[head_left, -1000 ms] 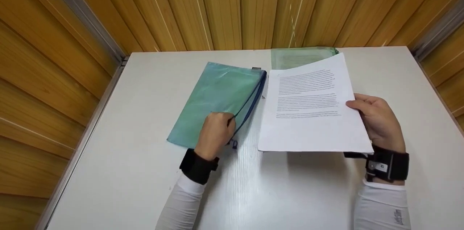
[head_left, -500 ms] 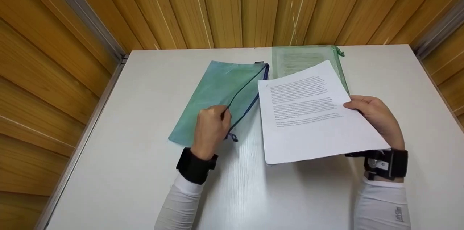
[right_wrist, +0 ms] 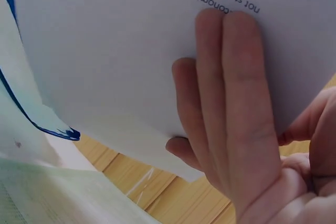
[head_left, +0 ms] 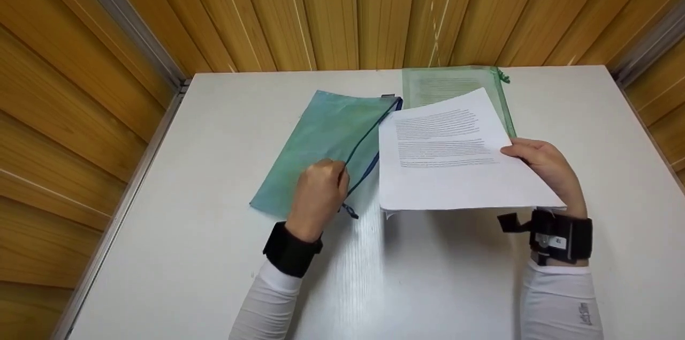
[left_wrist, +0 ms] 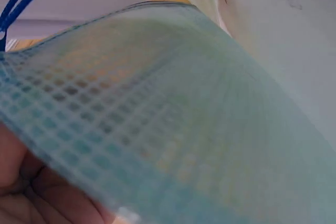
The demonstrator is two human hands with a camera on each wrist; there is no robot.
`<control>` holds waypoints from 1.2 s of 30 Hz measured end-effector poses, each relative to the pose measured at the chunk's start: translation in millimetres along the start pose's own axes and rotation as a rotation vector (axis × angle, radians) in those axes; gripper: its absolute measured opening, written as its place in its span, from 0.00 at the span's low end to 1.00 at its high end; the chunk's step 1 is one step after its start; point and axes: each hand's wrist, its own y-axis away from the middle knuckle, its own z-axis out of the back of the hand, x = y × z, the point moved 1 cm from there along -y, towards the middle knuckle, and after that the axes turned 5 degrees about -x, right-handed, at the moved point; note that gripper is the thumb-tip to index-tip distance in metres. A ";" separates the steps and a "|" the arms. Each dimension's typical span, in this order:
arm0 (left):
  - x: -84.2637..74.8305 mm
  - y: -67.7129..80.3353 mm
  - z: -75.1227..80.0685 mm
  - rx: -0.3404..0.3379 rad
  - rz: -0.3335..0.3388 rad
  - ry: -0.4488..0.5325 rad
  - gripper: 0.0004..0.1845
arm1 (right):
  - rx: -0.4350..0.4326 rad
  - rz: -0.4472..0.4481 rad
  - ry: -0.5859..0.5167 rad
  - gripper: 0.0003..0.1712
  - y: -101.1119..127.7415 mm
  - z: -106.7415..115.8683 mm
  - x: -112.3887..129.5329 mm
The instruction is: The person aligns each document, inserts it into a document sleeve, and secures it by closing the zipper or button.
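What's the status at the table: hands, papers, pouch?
Left hand pinches the blue mesh pouch open at its zipper edge. Right hand holds the printed sheets above the table, beside the opening. Green pouch lies behind, clear.

L hand [head_left: 320,195]: knuckles up, fingers curled under, pinching the top layer of the mesh pouch [head_left: 321,142] near its open zip edge; wrist w/ black strap, white sleeve, forearm coming in from 6 o'clock, angled toward 1. R hand [head_left: 540,166]: thumb on top of the paper stack [head_left: 455,158], fingers [right_wrist: 231,108] flat and straight underneath, gripping its 3 o'clock edge, held off the table; wrist strapped, white sleeve, forearm pointing to 12.
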 end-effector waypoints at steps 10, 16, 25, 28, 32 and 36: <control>-1.1 8.7 -4.4 0.026 -0.070 -0.047 0.23 | 0.009 0.025 -0.011 0.20 -4.0 3.2 -12.0; -2.7 8.9 -4.7 0.034 -0.067 -0.038 0.22 | 0.001 -0.013 -0.059 0.19 -9.4 -1.8 -15.8; -4.5 9.1 -3.3 0.030 -0.079 -0.043 0.20 | -0.035 -0.009 -0.127 0.16 -8.7 -7.8 -16.3; -4.6 9.7 -3.3 0.034 -0.085 -0.042 0.20 | -0.042 0.014 -0.106 0.16 -10.4 -12.7 -17.9; -5.0 11.1 -4.5 0.037 -0.094 -0.045 0.22 | -0.024 0.019 -0.086 0.16 -13.9 -19.8 -21.1; -5.2 12.1 -5.6 0.037 -0.102 -0.044 0.22 | 0.009 0.013 -0.073 0.16 -17.3 -24.1 -23.9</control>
